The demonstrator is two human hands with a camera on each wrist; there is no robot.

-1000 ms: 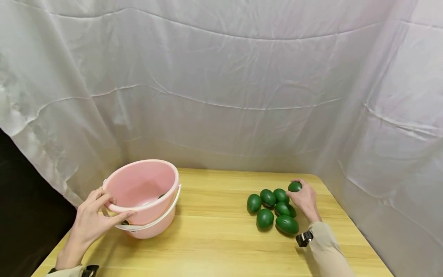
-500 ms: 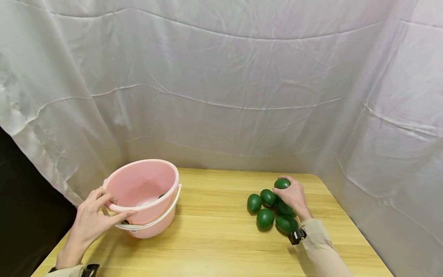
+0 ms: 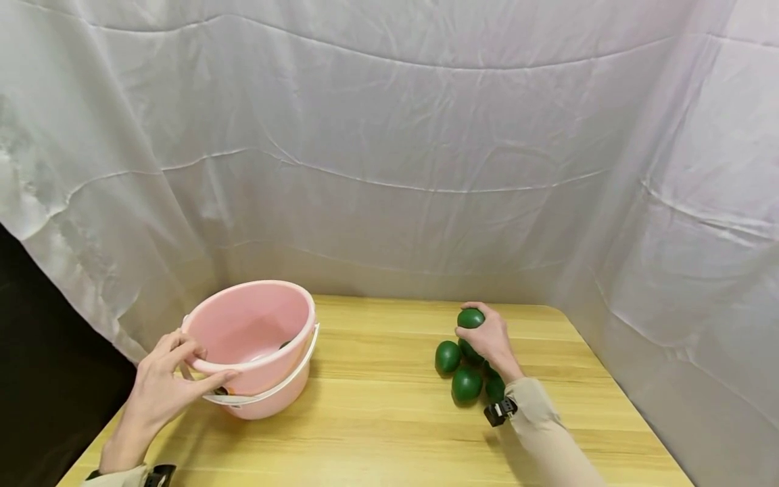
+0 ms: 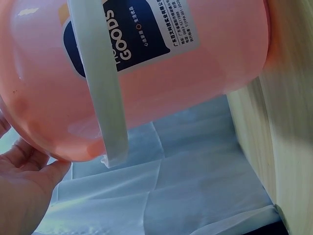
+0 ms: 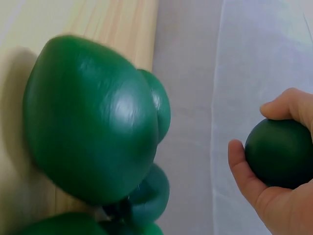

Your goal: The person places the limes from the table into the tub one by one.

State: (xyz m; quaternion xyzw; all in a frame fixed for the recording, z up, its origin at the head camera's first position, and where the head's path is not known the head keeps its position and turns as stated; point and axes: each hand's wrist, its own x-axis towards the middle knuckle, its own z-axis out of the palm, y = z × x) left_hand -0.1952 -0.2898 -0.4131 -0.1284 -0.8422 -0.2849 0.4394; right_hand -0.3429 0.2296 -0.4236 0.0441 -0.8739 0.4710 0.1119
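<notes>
My left hand (image 3: 161, 382) grips the near-left rim of a pink bucket (image 3: 274, 379), thumb outside and fingers over the edge. The bucket leans slightly and has a white handle (image 4: 100, 83) hanging across its side, over a printed label (image 4: 142, 29). A small dark green patch (image 3: 285, 344) shows inside it. My right hand (image 3: 491, 336) holds a smooth, dark green avocado (image 3: 470, 318) between thumb and fingers, raised above the others. In the right wrist view this avocado (image 5: 281, 152) is well apart from a large avocado (image 5: 93, 122) in the foreground.
Several more avocados (image 3: 466, 385) lie grouped on the wooden table (image 3: 377, 406), some hidden under my right forearm. Pale grey cloth (image 3: 389, 169) hangs behind the table and along both sides.
My right hand has carried the held avocado leftward from the group's far right side to above its back. My left hand and the bucket stay where they were.
</notes>
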